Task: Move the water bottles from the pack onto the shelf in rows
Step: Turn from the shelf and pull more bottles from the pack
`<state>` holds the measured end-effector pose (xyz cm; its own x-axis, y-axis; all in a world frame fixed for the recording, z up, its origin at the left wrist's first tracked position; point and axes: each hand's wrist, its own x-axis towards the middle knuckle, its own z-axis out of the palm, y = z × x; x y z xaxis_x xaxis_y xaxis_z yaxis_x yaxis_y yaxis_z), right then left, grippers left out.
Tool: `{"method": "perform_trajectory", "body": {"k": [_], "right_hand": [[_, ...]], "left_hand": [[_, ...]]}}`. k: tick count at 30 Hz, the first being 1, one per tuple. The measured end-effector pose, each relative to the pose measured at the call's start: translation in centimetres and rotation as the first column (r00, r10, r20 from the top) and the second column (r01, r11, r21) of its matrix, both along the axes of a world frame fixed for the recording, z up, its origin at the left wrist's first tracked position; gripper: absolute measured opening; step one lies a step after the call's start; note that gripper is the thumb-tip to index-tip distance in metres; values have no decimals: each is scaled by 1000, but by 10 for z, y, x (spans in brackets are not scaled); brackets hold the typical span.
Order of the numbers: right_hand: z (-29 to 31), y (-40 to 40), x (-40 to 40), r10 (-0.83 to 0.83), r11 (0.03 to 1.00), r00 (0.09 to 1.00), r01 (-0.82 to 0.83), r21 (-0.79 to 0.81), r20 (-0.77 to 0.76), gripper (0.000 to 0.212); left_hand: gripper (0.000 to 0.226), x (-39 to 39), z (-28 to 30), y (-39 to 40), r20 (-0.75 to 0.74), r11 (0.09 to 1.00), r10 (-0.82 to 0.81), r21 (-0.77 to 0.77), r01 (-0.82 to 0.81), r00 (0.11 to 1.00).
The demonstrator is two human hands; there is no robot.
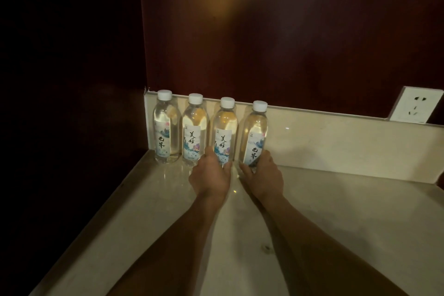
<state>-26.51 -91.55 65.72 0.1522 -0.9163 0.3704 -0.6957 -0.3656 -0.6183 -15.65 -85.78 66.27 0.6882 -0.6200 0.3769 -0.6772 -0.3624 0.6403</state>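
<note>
A: How many bottles stand on the shelf (336, 211)?

B: 4, upright in 1 row along the pale back ledge (336, 137), left of centre in the frame. Each has a white cap and a printed label.

A: Where are the hands?

B: Both reach in from the bottom of the frame. The left hand (211, 175) is clamped round the base of the third bottle (224, 127), thumb on its left side, fingers curled round the right. The right hand (263, 175) is clamped round the base of the fourth bottle (254, 130), thumb at the left, fingers wrapping the right side.

A: And the other 2?

B: The first bottle (165, 125) sits in the corner by the dark side wall (72, 103); the second bottle (194, 127) is just beside it. Neither is touched, though the left thumb lies close to the second one.

A: Do the bottles touch each other?

B: They stand close, side by side; I cannot tell if they touch.

A: Anything else?

B: A white wall socket (416, 104) at the right edge, set in the dark red wall (288, 43) above the ledge.
</note>
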Motion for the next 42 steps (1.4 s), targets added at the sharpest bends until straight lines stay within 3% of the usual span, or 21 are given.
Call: {"method": "perform_trajectory", "body": {"k": [28,36,42], "right_hand": [[-1,0,0,27,999,998,-28,21,62,47],[8,8,-2,53,993,992,-65,98,118,62],[30,35,-3,-78,995,993,83,-60,87,52]], "left_hand": [[45,-6,7,10,-51,998,-50,31,51,997],[40,-11,17,33,-82,996,-92,-13,91,992],[37,-18,30,53,-155,995,-96,-9,95,983]]}}
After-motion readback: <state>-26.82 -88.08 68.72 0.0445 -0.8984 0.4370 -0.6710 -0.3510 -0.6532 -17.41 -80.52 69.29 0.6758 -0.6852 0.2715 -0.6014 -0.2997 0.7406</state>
